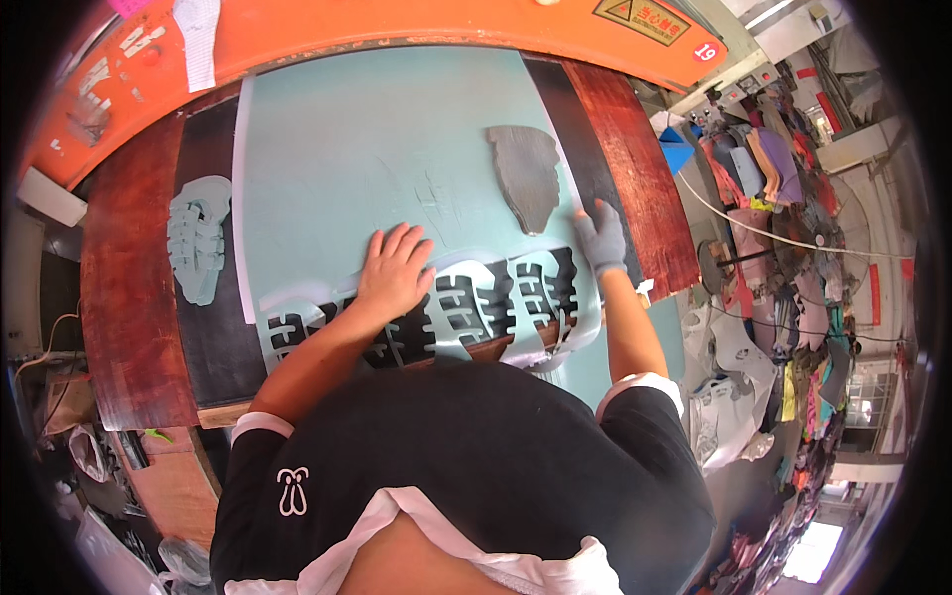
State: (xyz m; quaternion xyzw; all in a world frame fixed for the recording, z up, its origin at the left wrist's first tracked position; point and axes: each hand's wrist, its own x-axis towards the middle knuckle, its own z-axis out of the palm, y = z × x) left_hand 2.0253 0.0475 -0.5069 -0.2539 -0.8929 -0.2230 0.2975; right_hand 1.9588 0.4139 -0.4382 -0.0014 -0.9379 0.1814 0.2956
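A pale teal sheet (367, 139) covers the middle of the work surface. Its near strip is cut through with rows of toothed openings (461, 307). My left hand (397, 266) is bare and lies flat on the sheet just beyond those openings, fingers spread. At the sheet's right edge is my right hand (602, 240), in a grey glove with bare fingertips. Its thumb and fingers look apart, and nothing shows between them. Beyond it, on the sheet, lies a dark grey, irregularly shaped block (526, 177) with a ridged left edge.
A small pile of toothed teal cut pieces (198, 238) sits on the dark strip at left. An orange machine beam (397, 22) spans the far side. Reddish-brown boards (635, 169) flank the surface. Coloured scraps (754, 178) and a white cable (769, 236) are at right.
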